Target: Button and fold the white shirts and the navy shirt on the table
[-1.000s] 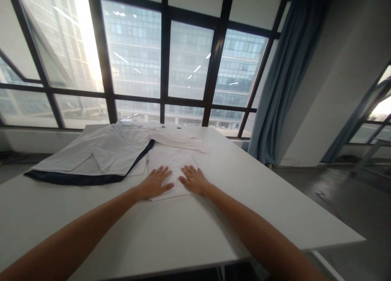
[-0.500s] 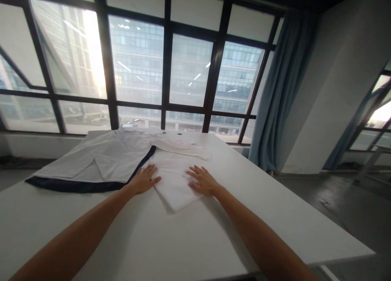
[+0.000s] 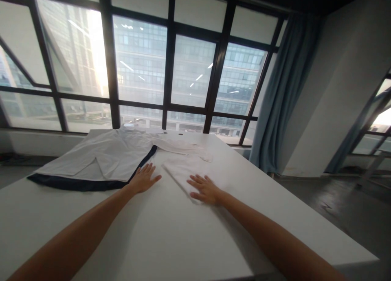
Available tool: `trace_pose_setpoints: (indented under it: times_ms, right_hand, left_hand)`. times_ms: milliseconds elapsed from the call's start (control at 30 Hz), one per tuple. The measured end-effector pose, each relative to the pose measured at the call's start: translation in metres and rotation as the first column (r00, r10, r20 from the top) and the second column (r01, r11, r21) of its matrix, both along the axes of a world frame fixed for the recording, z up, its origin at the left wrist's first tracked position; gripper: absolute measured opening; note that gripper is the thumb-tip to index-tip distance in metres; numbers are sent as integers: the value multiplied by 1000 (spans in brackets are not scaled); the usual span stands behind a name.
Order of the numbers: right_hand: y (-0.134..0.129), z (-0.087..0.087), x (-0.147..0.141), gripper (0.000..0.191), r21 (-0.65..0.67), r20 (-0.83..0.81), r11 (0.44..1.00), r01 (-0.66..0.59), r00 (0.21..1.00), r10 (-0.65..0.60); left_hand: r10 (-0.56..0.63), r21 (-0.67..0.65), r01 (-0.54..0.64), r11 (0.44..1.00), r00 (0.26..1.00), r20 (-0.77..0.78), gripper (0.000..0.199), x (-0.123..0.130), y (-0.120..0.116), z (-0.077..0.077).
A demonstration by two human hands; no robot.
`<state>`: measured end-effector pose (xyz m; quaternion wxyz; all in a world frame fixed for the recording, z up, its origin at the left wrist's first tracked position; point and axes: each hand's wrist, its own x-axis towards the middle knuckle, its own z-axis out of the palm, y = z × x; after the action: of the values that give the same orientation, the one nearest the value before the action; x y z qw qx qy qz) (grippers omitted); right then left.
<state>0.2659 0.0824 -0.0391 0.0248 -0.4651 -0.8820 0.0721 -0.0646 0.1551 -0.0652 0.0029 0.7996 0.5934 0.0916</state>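
Observation:
A white garment [image 3: 82, 154] with a dark navy band along its edge lies spread on the white table [image 3: 159, 240]. One white sleeve-like part [image 3: 183, 147] stretches from it to the right. My left hand [image 3: 143, 179] lies open with fingers spread at the navy-edged side of the garment. To the right is a folded piece of white cloth [image 3: 180, 171], its near corner partly hidden by my right hand [image 3: 204, 189]. That hand rests open and flat on the cloth, fingers apart.
Large dark-framed windows [image 3: 140, 61] stand behind the table. A blue curtain [image 3: 275, 97] hangs at the right beside a pale slanted pillar [image 3: 317, 106]. The table's right edge runs diagonally toward me, with grey floor [image 3: 336, 199] beyond it.
The folded white cloth has shifted right under my right hand, away from my left hand. A strip of bare table now shows between my left hand and the cloth. My left hand has barely moved.

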Motion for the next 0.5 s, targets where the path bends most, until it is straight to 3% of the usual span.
trace_pose_setpoints:
  times_ms: [233,500]
  right_hand:
    - [23,-14,114,66,103,69,972,211,973,-219]
    - [44,-28,233,61,231,87,836,497,846,-527]
  left_hand:
    - [-20,-26,19,999,999,-35,80,0,2,-2]
    - [-20,-27,19,999,999,-34,80,-1,4,-4]
